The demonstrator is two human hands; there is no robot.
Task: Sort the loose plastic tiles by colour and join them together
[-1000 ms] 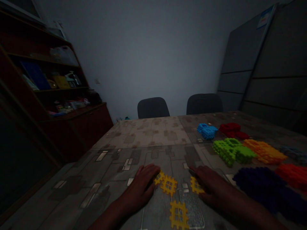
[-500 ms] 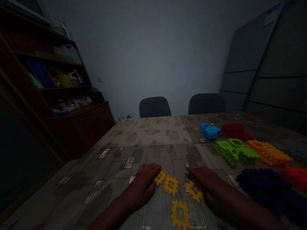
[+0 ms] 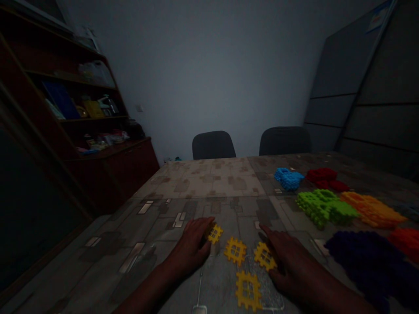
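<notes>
My left hand (image 3: pixel 195 240) is closed on the edge of a small yellow window-shaped building piece (image 3: pixel 214 233), held slightly above the table with its notched rim showing. At the right, my right hand (image 3: pixel 286 257) has its thumb and fingers closed about the side of another yellow piece (image 3: pixel 264 256); part of that piece is hidden, and its index finger stretches forward. Between the hands a third yellow window piece (image 3: pixel 235 250) lies flat. Closer to me another flat yellow piece (image 3: pixel 248 290) rests on the patterned tabletop (image 3: pixel 166 261).
Toward the right lie clusters of building pieces: blue (image 3: pixel 288 179), dark red (image 3: pixel 324 176), green (image 3: pixel 325 207), orange (image 3: pixel 371 208), red-orange (image 3: pixel 407 242) and dark purple (image 3: pixel 366 261). Two dark chairs (image 3: pixel 213 145) stand beyond the table. A wooden shelf unit (image 3: pixel 108 174) is at the left.
My left hand has drawn its yellow piece away from the middle one, opening a gap. My right hand's thumb now shows beside its piece, which has shifted slightly left. The view has moved a little.
</notes>
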